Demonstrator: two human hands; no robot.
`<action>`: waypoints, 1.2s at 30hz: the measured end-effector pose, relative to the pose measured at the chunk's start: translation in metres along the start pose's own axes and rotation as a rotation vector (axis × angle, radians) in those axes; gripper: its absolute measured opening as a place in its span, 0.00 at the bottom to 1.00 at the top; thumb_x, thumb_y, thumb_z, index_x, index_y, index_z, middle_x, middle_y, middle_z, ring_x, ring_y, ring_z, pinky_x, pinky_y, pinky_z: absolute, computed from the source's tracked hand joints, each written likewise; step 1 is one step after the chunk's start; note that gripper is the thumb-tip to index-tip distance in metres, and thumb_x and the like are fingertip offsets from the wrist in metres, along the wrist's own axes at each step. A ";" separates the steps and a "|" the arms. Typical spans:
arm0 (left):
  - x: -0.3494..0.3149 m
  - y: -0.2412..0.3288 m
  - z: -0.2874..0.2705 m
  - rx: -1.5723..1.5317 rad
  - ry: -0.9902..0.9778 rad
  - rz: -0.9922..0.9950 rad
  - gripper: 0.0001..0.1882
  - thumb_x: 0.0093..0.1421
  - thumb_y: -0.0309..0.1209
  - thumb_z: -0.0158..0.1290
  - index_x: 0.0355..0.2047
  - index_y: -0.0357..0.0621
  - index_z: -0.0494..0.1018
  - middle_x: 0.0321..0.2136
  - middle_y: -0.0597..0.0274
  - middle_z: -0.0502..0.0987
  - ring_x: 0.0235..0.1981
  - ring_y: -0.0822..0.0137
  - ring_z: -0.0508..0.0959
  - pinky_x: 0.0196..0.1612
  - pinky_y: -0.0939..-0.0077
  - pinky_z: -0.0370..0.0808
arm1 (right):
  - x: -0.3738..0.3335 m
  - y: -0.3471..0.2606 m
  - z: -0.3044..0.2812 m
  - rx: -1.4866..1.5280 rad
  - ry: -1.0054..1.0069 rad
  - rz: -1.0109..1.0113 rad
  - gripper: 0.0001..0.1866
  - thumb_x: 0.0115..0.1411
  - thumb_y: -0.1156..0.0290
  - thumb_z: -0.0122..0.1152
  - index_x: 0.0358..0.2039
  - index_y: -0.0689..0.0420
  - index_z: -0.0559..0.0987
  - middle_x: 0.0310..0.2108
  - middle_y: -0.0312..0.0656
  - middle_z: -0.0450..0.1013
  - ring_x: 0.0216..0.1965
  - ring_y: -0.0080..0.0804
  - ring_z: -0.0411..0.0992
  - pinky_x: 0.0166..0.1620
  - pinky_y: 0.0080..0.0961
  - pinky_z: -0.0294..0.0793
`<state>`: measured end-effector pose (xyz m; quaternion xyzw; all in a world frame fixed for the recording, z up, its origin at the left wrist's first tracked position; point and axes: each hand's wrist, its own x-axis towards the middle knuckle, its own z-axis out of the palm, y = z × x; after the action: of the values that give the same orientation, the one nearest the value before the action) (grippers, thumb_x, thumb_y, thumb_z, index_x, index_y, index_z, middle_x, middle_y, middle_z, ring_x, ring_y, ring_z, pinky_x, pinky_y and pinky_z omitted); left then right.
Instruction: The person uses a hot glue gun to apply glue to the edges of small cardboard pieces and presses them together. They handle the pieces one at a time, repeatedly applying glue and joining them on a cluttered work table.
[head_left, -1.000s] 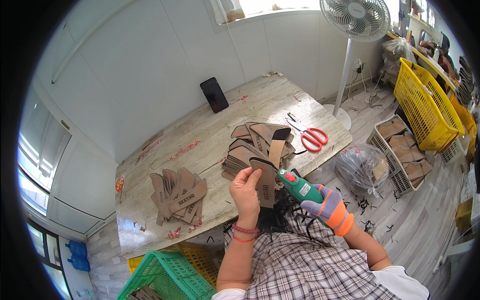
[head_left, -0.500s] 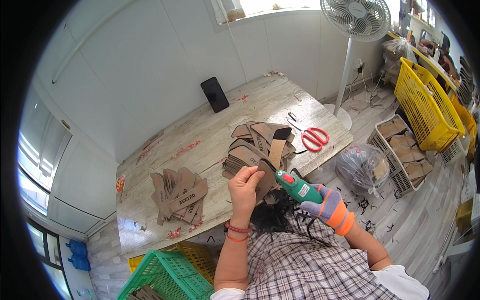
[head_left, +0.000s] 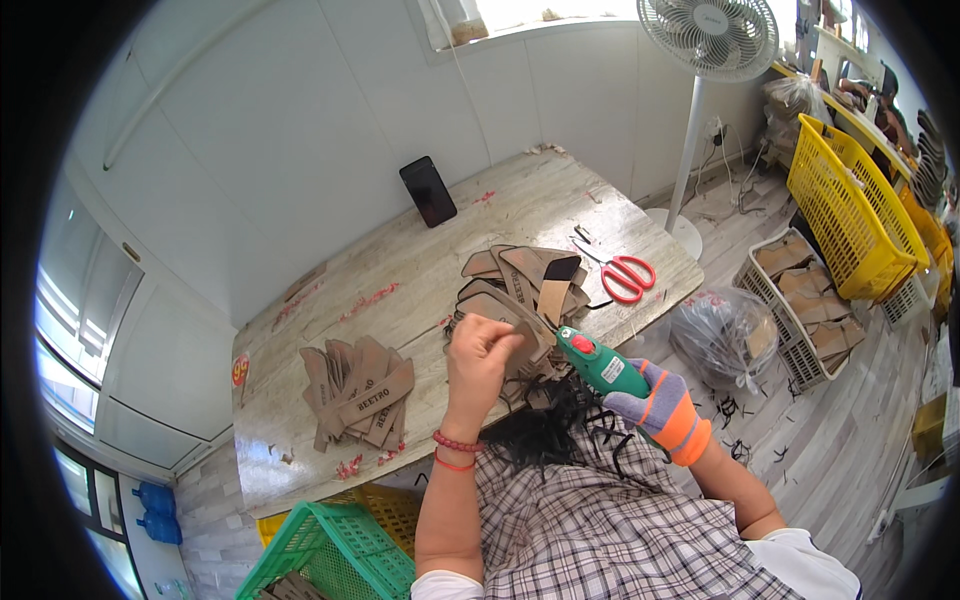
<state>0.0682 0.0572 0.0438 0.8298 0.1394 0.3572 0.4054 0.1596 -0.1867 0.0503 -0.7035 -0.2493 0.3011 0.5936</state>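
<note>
My bare left hand [head_left: 481, 362] is closed in a pinch on a flat brown piece [head_left: 523, 343], seen edge-on and partly hidden by my fingers. My right hand [head_left: 662, 408], in a purple and orange glove, grips a green handheld power tool [head_left: 603, 363] with a red switch. The tool's tip points up and left, close to the brown piece; whether they touch I cannot tell. Just beyond my hands lies a heap of similar brown pieces [head_left: 500, 283], with a tan and black piece [head_left: 558, 285] on it. A second pile of brown pieces [head_left: 368, 392] rests on the left.
Red-handled scissors [head_left: 628, 279] and a dark phone [head_left: 428, 192] are on the table [head_left: 300, 325]. Black trimmings [head_left: 540, 428] cover my lap. A green basket [head_left: 345, 550] stands below the table's near edge. To the right are a plastic bag [head_left: 722, 335], yellow basket [head_left: 850, 210] and fan [head_left: 708, 40].
My left hand has drawn slightly left and down with the brown piece, away from the tool's tip, and the piece has turned. The tool has shifted only a little.
</note>
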 end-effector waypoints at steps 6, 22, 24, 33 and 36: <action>0.001 -0.017 -0.035 -0.982 0.687 -0.403 0.03 0.58 0.23 0.53 0.33 0.38 0.72 0.30 0.58 0.77 0.29 0.68 0.76 0.31 0.76 0.75 | -0.008 0.005 -0.001 0.012 0.009 0.054 0.29 0.50 0.60 0.72 0.48 0.62 0.73 0.27 0.32 0.74 0.22 0.14 0.68 0.26 0.14 0.68; -0.049 0.020 0.033 -1.383 0.220 -0.677 0.07 0.57 0.21 0.55 0.37 0.41 0.74 0.31 0.61 0.79 0.32 0.66 0.79 0.36 0.72 0.76 | -0.024 0.018 0.004 -0.064 0.005 0.065 0.31 0.50 0.60 0.72 0.50 0.63 0.72 0.32 0.35 0.76 0.30 0.16 0.71 0.33 0.17 0.72; -0.050 0.021 0.033 -1.332 0.270 -0.649 0.07 0.57 0.21 0.55 0.38 0.40 0.74 0.32 0.61 0.79 0.32 0.66 0.80 0.36 0.74 0.78 | -0.025 0.020 0.005 -0.105 -0.007 0.039 0.31 0.50 0.61 0.73 0.50 0.63 0.72 0.34 0.35 0.76 0.31 0.17 0.71 0.35 0.17 0.72; -0.052 0.023 0.035 -1.221 0.265 -0.585 0.08 0.56 0.19 0.56 0.37 0.37 0.74 0.32 0.58 0.80 0.30 0.66 0.80 0.33 0.76 0.76 | -0.024 0.016 0.011 -0.048 0.023 -0.026 0.32 0.49 0.56 0.74 0.48 0.63 0.74 0.28 0.35 0.75 0.27 0.16 0.70 0.31 0.16 0.71; -0.053 0.025 0.035 -1.167 0.267 -0.581 0.08 0.56 0.19 0.56 0.37 0.35 0.75 0.31 0.56 0.80 0.29 0.66 0.80 0.32 0.76 0.76 | -0.022 0.020 0.009 -0.120 0.010 -0.041 0.31 0.49 0.57 0.73 0.48 0.62 0.74 0.29 0.35 0.75 0.28 0.16 0.70 0.32 0.16 0.71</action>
<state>0.0539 -0.0057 0.0234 0.3516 0.1903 0.3501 0.8471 0.1379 -0.1999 0.0324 -0.7338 -0.2785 0.2700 0.5577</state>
